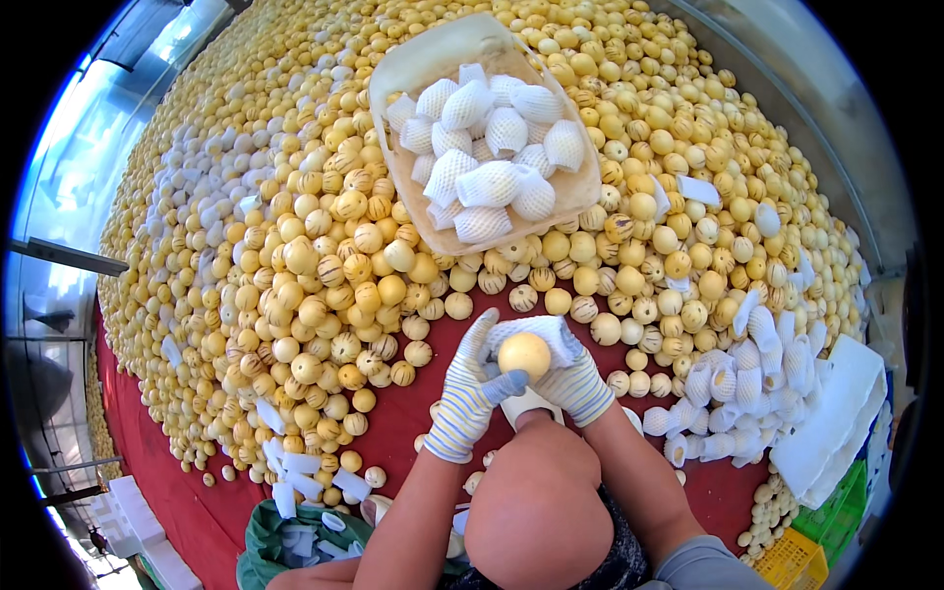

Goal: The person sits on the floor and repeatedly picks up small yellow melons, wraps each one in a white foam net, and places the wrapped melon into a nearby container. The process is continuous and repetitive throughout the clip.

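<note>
My left hand point(472, 391), in a striped knit glove, grips a smooth pale-yellow pepino melon point(524, 353), its thumb pressed on the near side. My right hand point(579, 383), gloved alike, holds a white foam net sleeve point(535, 330) just behind the fruit. The sleeve's mesh partly covers the fingers of both hands. Both hands are above my knee point(535, 509). Beyond them, a translucent plastic tub point(413, 55) rests on the heap, holding several melons in foam net sleeves point(487, 184).
A large heap of striped pepino melons point(324, 287) spreads over red cloth point(413, 391). Sleeved melons point(745, 391) are piled at right beside a white foam sheet point(841, 420). Green point(844, 509) and yellow crates point(793, 560) stand there. A green bag point(258, 546) at lower left contains loose sleeves.
</note>
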Tool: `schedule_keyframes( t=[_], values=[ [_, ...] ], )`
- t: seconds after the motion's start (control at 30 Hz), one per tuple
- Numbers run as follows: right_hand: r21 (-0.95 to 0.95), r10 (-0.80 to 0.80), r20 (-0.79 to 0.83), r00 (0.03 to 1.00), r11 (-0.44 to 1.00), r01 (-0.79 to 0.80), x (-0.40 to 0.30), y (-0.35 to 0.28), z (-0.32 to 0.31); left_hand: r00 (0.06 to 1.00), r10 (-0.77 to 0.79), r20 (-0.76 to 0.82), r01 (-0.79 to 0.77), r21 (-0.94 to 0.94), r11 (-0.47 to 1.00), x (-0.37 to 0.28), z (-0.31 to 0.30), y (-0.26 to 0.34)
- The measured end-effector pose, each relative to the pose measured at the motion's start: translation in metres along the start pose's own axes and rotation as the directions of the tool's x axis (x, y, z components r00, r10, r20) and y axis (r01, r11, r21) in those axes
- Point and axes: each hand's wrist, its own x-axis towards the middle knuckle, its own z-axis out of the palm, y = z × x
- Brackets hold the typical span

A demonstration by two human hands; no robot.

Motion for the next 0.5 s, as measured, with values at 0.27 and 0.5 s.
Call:
schedule_keyframes(
  t=[0.27,0.5],
  values=[
    [0.386,0.071,-0.287,0.955,0.921,0.047,-0.006,-0.006,-0.011,0.997,0.067,-0.044,-0.066,0.027,0.997,-0.001,-0.014,-0.008],
    [-0.658,-0.342,0.072,0.937,0.69,0.303,0.01,-0.05,0.031,0.96,0.153,-0.235,-0.045,0.409,0.911,0.02,-0.047,-0.046]
  ],
)
